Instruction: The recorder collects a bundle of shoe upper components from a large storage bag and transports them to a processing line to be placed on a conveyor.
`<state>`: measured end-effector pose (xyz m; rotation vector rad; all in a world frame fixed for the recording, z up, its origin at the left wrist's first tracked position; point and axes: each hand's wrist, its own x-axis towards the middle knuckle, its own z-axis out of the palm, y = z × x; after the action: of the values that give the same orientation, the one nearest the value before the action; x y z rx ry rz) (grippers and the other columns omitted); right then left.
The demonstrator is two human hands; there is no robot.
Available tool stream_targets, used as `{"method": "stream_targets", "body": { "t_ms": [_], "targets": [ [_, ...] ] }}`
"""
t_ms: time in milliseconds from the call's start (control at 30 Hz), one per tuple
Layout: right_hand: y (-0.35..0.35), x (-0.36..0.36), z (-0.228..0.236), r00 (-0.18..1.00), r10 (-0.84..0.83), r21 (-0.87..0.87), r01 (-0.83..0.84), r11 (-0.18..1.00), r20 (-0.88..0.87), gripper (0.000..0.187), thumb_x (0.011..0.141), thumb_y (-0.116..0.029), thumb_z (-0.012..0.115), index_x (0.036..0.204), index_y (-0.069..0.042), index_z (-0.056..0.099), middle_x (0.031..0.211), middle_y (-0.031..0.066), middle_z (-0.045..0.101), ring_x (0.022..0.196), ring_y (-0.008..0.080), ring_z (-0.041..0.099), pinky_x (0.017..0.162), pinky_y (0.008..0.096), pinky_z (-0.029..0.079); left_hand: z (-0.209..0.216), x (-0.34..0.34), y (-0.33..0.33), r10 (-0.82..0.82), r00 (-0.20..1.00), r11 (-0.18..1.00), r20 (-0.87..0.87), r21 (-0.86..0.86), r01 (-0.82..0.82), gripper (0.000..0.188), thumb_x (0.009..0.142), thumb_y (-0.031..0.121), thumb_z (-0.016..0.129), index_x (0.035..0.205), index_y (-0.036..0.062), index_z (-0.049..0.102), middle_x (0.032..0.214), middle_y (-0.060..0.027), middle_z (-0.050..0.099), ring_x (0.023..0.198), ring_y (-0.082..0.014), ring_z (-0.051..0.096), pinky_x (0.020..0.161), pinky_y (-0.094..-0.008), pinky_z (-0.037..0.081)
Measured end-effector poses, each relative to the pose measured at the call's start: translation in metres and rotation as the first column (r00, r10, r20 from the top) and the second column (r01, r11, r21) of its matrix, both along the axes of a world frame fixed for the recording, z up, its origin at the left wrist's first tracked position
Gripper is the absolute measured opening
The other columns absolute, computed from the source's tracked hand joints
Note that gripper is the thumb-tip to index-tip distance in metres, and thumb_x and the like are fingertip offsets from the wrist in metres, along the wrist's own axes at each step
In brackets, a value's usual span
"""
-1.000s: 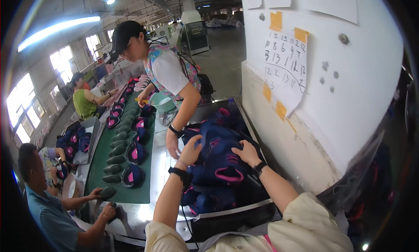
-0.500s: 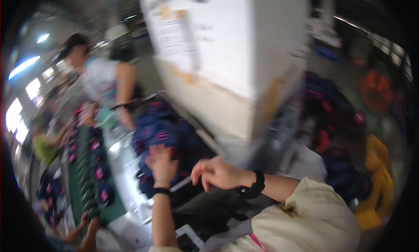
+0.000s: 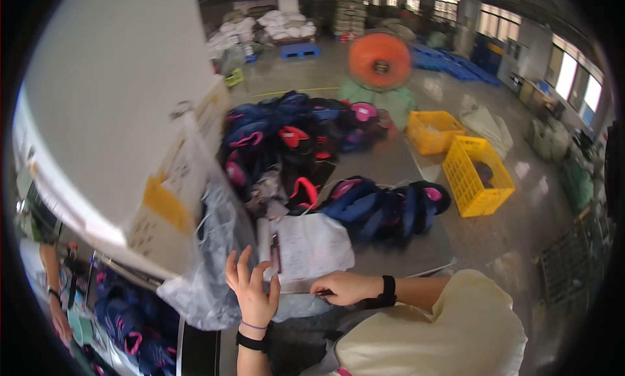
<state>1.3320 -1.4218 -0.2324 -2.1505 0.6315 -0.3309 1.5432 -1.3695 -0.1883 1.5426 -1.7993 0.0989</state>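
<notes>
My left hand (image 3: 250, 292) is open with its fingers up and apart, against the clear plastic bag (image 3: 207, 272) and the left edge of a clipboard with white paper (image 3: 309, 249). A black band sits on that wrist. My right hand (image 3: 345, 288) is curled at the clipboard's lower edge, closed on a thin dark pen (image 3: 321, 292) that points left. It wears a black wristwatch. The clipboard lies on a dark surface in front of me.
A big white pillar (image 3: 111, 115) with yellow notes fills the left. Heaps of navy and pink shoe uppers (image 3: 384, 203) lie on the floor beyond, with two yellow crates (image 3: 478, 174) and an orange round object (image 3: 379, 59). Another person's arm (image 3: 55, 298) shows at lower left.
My view has swung right, from the work line to the floor behind the pillar. Both hands have left the pile of shoe uppers and are now at the clipboard.
</notes>
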Motion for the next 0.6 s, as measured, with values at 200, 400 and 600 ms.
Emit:
{"method": "stream_targets", "body": {
  "t_ms": [200,400,600],
  "targets": [
    [-0.071,-0.162,0.029,0.827,-0.478,0.307,0.391,0.868,0.298,0.019,0.088,-0.008,0.047,0.102,-0.004,0.059,0.081,0.0056,0.063,0.072,0.0108,0.059,0.066,0.0244,0.049,-0.041,-0.061,-0.106,-0.366,0.929,0.905,-0.063,0.211,0.370,0.040,0.070,0.012,0.065,0.107,0.0039,0.053,0.127,-0.0174,0.042,0.119,-0.0392,0.033,0.098,-0.0465,0.029],
    [-0.221,-0.375,-0.004,0.487,-0.872,-0.135,0.868,0.478,0.043,0.027,0.085,-0.023,0.050,0.092,0.001,0.060,0.076,0.0095,0.062,0.063,0.0158,0.058,0.061,0.0258,0.047,-0.070,-0.133,-0.226,-0.385,0.917,0.899,-0.102,0.183,0.398,0.051,0.072,0.004,0.060,0.119,-0.0015,0.041,0.128,-0.0212,0.039,0.118,-0.0402,0.034,0.099,-0.0425,0.031],
    [-0.322,-0.404,-0.092,0.668,-0.465,-0.110,0.501,0.858,-0.581,0.033,0.077,-0.031,0.058,0.090,-0.001,0.063,0.072,0.0148,0.064,0.059,0.0222,0.061,0.060,0.0333,0.049,-0.106,-0.175,-0.305,-0.155,0.984,0.959,0.091,0.253,0.128,0.055,0.071,0.000,0.054,0.124,-0.0008,0.037,0.131,-0.0197,0.033,0.121,-0.0372,0.030,0.102,-0.0410,0.028]
  ]
}}
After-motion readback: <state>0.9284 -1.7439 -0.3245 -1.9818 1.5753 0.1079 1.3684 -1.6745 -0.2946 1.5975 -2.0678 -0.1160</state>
